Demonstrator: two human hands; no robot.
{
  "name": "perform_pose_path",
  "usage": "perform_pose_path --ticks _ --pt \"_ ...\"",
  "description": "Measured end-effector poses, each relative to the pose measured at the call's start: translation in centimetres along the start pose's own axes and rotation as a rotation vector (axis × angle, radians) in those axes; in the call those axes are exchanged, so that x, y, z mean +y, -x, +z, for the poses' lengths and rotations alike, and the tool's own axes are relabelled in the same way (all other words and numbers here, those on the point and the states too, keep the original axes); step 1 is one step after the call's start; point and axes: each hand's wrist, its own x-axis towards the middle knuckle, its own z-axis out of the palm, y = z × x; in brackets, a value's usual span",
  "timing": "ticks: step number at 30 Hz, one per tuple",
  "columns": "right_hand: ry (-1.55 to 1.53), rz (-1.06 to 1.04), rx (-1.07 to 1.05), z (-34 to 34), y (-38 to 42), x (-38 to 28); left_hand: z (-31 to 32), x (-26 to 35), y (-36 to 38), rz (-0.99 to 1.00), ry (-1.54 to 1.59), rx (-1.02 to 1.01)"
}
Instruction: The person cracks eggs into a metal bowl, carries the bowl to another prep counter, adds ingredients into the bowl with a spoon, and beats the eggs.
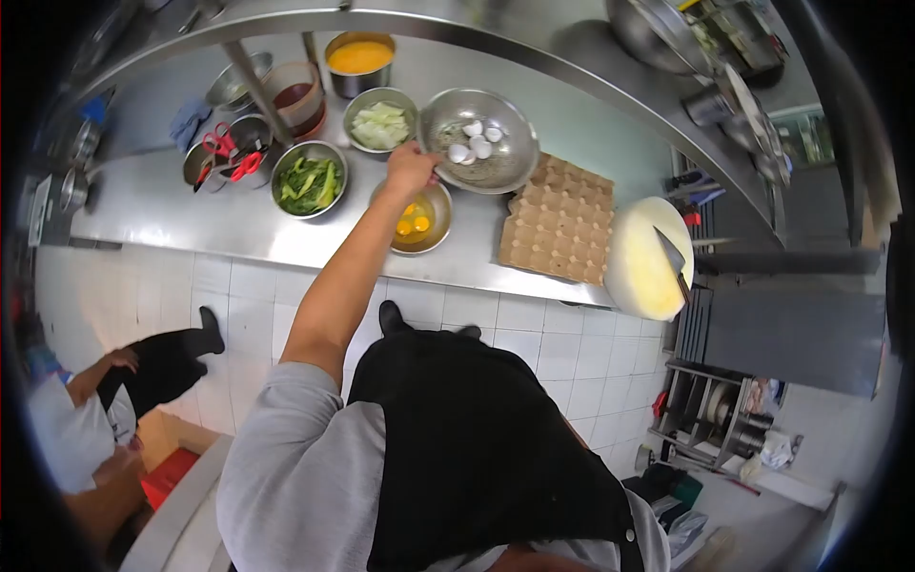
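My left hand (412, 170) reaches over the steel counter, its fingers closed at the left rim of a large metal bowl (515, 157). Several white eggshells (476, 145) lie in that bowl. Just below my wrist is a smaller metal bowl (438, 236) with raw egg yolks (414, 222) in it. Beyond the hand stands a bowl of pale cut vegetable (379, 125). Leafy greens (308, 184) fill another metal bowl to the left. My right hand is out of view.
Cardboard egg trays (558, 219) sit right of the bowls, beside a round white block (648, 276) with a dark-bladed tool (672, 255). Red-handled scissors (246, 166) and an orange-filled pot (360, 59) stand behind. A shelf edge (448, 26) crosses above. Another person (91, 419) is at left.
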Motion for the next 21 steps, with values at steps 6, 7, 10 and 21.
perform_pose_path --ticks 6,7,10,21 --pt "-0.018 0.284 0.020 -5.3 1.5 -2.9 2.0 1.9 3.4 0.146 0.046 0.103" --pt "-0.092 0.321 0.067 -7.7 1.2 -5.3 2.8 2.6 4.6 0.172 0.045 0.096" --pt "-0.677 0.360 0.258 -11.6 0.4 -4.7 7.0 4.9 10.4 0.227 0.049 0.007" --pt "-1.597 0.307 0.692 -25.4 21.5 4.2 37.9 -3.2 31.4 -0.098 0.015 -0.761"
